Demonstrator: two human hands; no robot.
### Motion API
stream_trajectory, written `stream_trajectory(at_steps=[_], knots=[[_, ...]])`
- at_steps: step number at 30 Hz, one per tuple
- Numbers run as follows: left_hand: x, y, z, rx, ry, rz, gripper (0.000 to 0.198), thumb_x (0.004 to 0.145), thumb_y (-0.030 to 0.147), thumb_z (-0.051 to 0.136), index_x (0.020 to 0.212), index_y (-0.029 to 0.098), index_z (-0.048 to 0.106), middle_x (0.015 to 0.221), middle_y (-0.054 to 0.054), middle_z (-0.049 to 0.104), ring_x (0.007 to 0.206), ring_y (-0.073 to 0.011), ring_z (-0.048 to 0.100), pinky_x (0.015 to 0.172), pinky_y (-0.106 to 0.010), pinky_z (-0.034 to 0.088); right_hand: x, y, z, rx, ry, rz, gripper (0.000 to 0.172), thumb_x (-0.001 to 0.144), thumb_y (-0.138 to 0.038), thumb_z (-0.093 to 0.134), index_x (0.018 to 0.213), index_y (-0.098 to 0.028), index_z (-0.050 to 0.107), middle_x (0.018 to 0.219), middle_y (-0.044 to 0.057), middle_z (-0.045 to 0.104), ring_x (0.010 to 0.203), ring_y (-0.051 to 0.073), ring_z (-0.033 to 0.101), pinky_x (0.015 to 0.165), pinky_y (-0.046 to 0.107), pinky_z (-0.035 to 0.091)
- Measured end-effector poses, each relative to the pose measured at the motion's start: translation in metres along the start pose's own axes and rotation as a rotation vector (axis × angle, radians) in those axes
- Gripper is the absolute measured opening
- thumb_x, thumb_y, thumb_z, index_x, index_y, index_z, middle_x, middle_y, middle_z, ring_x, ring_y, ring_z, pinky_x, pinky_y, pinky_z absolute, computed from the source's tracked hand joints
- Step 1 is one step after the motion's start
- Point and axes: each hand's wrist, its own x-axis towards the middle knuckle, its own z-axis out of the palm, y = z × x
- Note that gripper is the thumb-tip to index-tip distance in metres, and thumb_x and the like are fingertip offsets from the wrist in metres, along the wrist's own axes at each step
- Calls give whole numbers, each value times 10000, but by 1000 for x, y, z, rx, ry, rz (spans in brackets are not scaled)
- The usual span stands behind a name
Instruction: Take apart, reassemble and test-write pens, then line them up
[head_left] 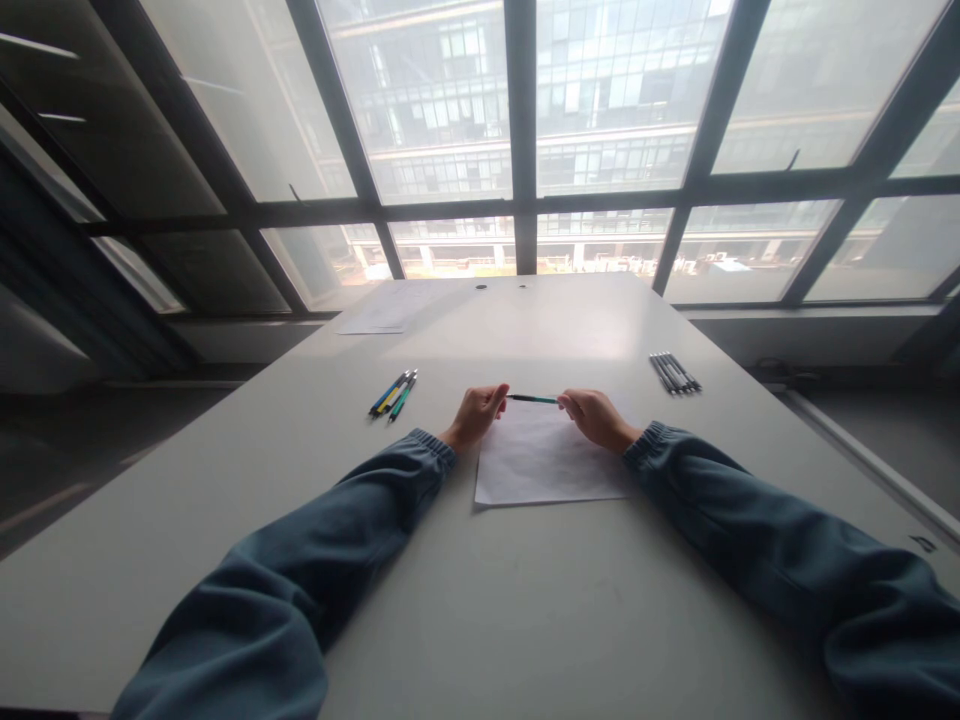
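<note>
Both hands hold one thin dark green pen (532, 399) level above a white sheet of paper (547, 458) on the grey table (465, 600). My left hand (478, 413) pinches the pen's left end with closed fingers. My right hand (594, 415) grips the right end, its fingers curled. Both arms wear blue-grey sleeves with gathered cuffs.
A small bunch of coloured pens (394, 394) lies to the left of my hands. A row of dark pens (674, 373) lies to the right. Another sheet (375, 320) rests at the far left of the table, near two small round holes (481, 287). Large windows stand behind.
</note>
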Motion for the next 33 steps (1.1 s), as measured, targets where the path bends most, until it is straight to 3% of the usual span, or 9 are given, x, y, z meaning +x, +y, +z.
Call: stream_trajectory(at_steps=[5,12,22,33], knots=[[0,2,0,-3,-5,-1,641,950,650,429,567,160,580,488,4,536,481,-113,509,550,-234,396,-1,0,0,-26,-1,-4,457,1048,-405,368,808,-185,689,698,48,684,629,174,602,661,268,407],[1,4,-2,53,13,73,526,959,544,500,623,165,640,596,-18,651,600,-141,596,669,-260,460,-1,3,2,-26,2,-4,455,1048,-411,370,814,-188,690,708,49,689,631,175,599,666,270,406],[2,4,-1,40,22,101,379,937,462,588,735,168,715,711,-32,733,671,-159,664,680,-263,488,0,1,1,-24,9,18,455,1042,-408,376,785,-191,682,689,46,685,615,177,598,649,271,394],[1,8,-2,42,42,123,355,930,454,609,747,173,725,745,-40,747,690,-162,671,708,-275,514,0,0,-1,8,1,38,459,1044,-406,374,808,-187,702,682,46,683,614,178,605,648,271,400]])
